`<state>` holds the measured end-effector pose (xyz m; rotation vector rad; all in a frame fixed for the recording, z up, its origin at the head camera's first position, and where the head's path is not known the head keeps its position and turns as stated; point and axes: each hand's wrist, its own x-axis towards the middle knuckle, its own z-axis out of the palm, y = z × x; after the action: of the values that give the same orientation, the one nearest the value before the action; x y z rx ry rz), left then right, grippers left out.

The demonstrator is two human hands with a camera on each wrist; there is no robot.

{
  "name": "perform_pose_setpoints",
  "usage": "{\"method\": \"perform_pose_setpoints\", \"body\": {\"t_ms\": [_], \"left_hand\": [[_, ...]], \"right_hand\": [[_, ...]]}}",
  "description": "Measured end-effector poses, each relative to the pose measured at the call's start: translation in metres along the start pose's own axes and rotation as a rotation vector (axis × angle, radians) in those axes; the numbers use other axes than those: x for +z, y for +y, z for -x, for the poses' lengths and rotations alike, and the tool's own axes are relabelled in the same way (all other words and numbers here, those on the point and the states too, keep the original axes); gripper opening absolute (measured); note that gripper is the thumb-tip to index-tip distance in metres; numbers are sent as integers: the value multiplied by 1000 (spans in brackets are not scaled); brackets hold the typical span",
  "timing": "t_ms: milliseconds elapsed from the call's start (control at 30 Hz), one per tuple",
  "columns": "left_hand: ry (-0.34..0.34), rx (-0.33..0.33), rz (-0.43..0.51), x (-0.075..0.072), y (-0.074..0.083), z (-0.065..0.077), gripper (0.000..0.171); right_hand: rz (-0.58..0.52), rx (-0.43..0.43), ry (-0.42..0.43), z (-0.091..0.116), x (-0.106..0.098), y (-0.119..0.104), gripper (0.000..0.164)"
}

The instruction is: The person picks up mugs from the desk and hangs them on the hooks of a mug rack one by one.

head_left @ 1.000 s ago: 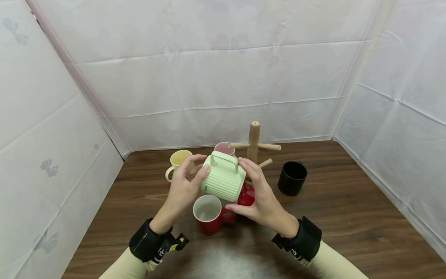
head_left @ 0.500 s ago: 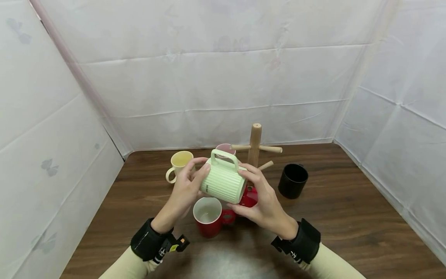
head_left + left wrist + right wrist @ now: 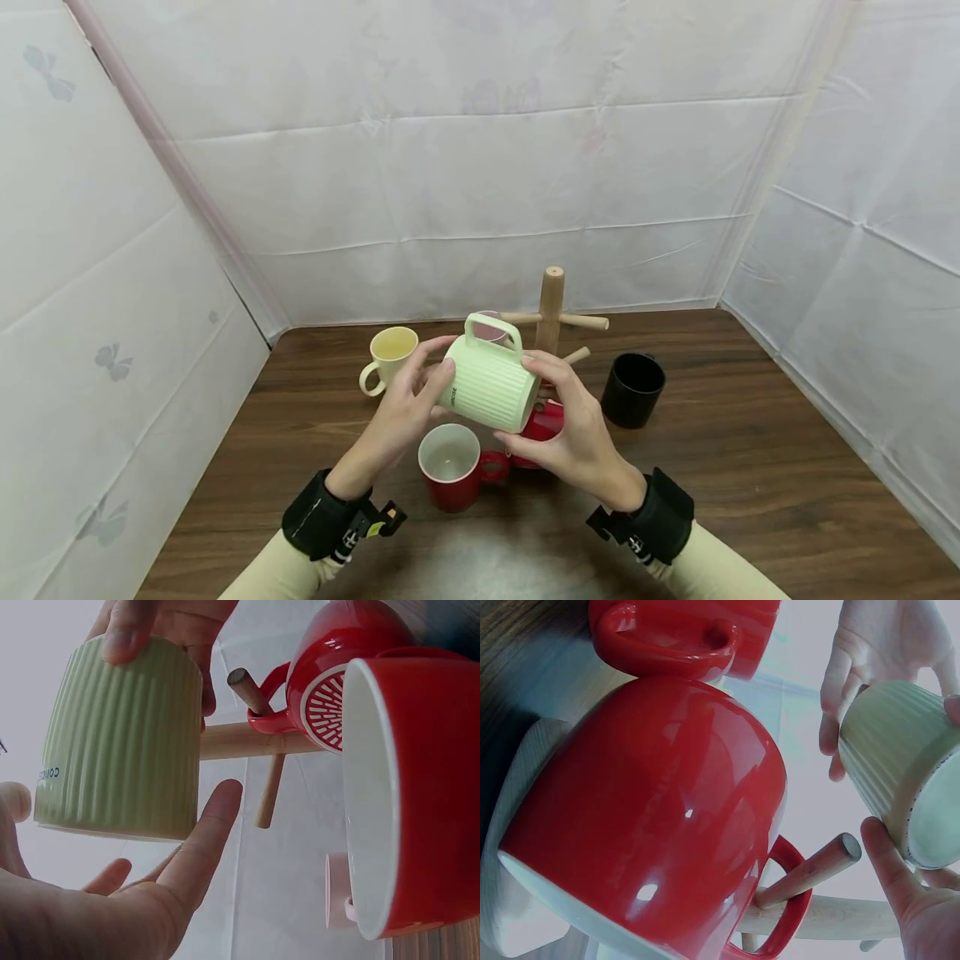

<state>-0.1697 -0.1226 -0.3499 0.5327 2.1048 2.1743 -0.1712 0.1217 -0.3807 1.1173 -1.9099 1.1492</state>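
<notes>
A light green ribbed mug [image 3: 491, 385] is held in the air on its side, its handle uppermost. My left hand [image 3: 405, 408] grips the rim end, fingers and thumb around it. At the base end, my right hand [image 3: 576, 429] holds the mug between thumb and fingers. The left wrist view shows dark lettering on the green mug [image 3: 120, 742]; its base faces the right hand in the right wrist view. Behind the hands, a red mug [image 3: 660, 802] hangs mouth-down by its handle from a peg [image 3: 814, 871] of a wooden mug tree [image 3: 551, 304].
Another red mug [image 3: 452, 487], white inside, stands upright in front, below the hands. A yellow mug [image 3: 392, 367] is at the back left, and a black mug [image 3: 632, 396] stands right of the tree. A pink mug [image 3: 337, 892] is partly hidden behind the green one.
The green mug has shifted slightly right and turned in both hands, so its handle points more upward. Both hands keep their hold. The head view has shifted a little.
</notes>
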Motion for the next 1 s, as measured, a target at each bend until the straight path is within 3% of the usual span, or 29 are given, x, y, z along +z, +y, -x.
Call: {"method": "perform_pose_setpoints", "body": {"t_ms": [367,600,1000], "left_hand": [[18,50,-33,0,-4,-4,45],[37,31,-49,2,-5,-10,44],[-13,-15,-52,3,-6,-16,47]], "right_hand": [[34,81,-11,-1,-1,0,87],[58,76,7,-1,-2,0,92],[113,107,15,0,-3,2,93]]}}
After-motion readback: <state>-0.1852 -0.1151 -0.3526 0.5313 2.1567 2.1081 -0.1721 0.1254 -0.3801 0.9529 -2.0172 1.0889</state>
